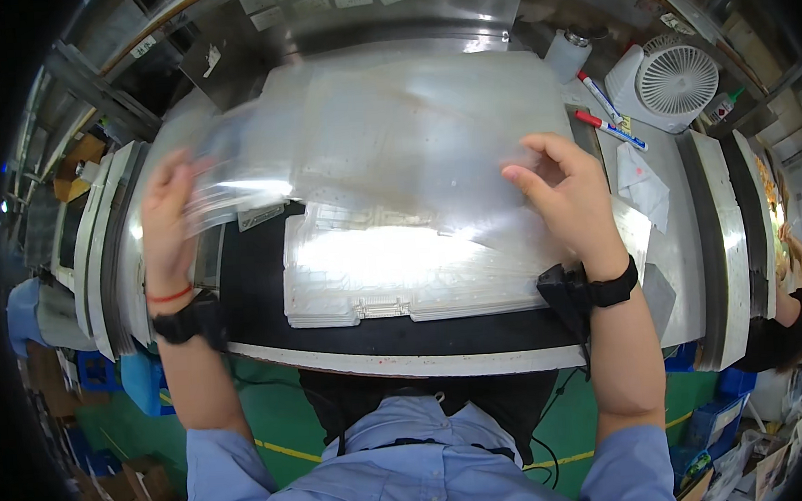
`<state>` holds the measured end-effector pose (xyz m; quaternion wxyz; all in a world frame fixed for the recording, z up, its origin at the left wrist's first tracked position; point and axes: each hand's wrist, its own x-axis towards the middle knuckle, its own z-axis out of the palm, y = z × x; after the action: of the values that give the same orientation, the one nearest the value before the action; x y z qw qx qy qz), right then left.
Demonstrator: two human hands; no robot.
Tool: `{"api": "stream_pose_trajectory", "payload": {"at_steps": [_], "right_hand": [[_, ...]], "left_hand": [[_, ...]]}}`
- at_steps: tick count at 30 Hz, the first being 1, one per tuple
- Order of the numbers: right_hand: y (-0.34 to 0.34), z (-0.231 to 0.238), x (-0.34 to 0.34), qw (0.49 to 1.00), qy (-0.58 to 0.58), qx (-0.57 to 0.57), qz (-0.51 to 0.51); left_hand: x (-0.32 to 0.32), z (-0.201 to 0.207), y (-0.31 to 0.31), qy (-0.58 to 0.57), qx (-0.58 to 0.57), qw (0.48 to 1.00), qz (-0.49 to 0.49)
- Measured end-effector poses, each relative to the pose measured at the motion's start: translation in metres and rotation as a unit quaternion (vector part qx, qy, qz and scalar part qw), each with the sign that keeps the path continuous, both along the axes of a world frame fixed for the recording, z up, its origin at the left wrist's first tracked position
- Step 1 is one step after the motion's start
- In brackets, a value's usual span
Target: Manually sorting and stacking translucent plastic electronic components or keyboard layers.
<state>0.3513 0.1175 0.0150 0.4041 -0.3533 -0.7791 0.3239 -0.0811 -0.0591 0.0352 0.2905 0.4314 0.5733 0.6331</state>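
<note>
A clear, thin plastic sheet or bag (250,191) stretches in the air from my left hand, its outline smeared by motion. My left hand (169,214), blurred too, is closed on its left end. On the other side my right hand (574,189) is raised beside the film's right part, thumb and forefinger apart with a gap between them. Under the film lies a flat, clear plastic piece with a latch-like notch (382,309) on its near edge; glare covers much of it. Farther back, pale translucent sheeting (427,79) covers the bench.
A black mat (251,269) covers the bench's near part. At the right are a white fan (675,82), a bottle (568,54), red-capped markers (612,130) and a crumpled white cloth or paper (642,185). Curved grey panels (718,249) flank the bench. Another person (795,318) is at far right.
</note>
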Motion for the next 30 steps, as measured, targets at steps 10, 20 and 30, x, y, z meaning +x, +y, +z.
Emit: {"api": "stream_pose_trajectory", "payload": {"at_steps": [10,20,30], "right_hand": [[0.0,0.002,-0.002,0.993,-0.119,-0.013,0.012],[-0.001,0.001,-0.004,0.991,-0.133,-0.008,0.019],[0.001,0.0,-0.007,0.992,-0.115,0.032,0.043]], "left_hand": [[-0.1,-0.042,-0.225,-0.066,0.09,0.925,0.363],[-0.149,-0.091,-0.282,-0.065,0.036,0.906,0.417],[-0.116,-0.076,-0.263,-0.04,0.0,0.892,0.449]]}}
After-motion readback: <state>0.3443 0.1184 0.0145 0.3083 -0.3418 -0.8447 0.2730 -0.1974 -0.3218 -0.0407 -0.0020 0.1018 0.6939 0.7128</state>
